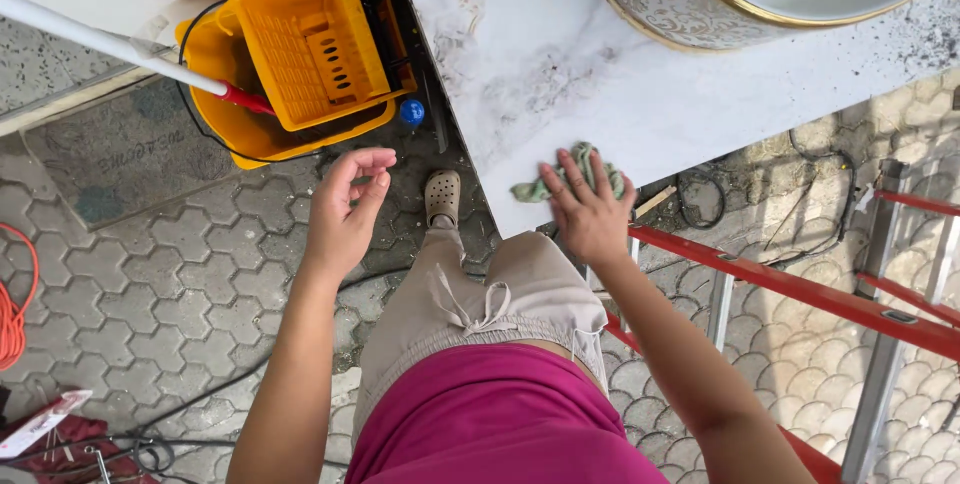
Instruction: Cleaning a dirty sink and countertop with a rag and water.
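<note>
While the right hand (590,212) presses flat on a green cloth (570,179) at the marble worktop's (560,64) lower edge, frame centre, the left hand (345,209) hangs open, empty; firm, overlapping strokes would likely clean best.

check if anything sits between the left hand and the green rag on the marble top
Nothing solid does. The left hand hangs open in the air over the paved floor, left of the marble slab. The green rag lies near the slab's lower corner, pressed flat under the right hand, which covers most of it. Only open air and the slab's edge lie between.
</note>
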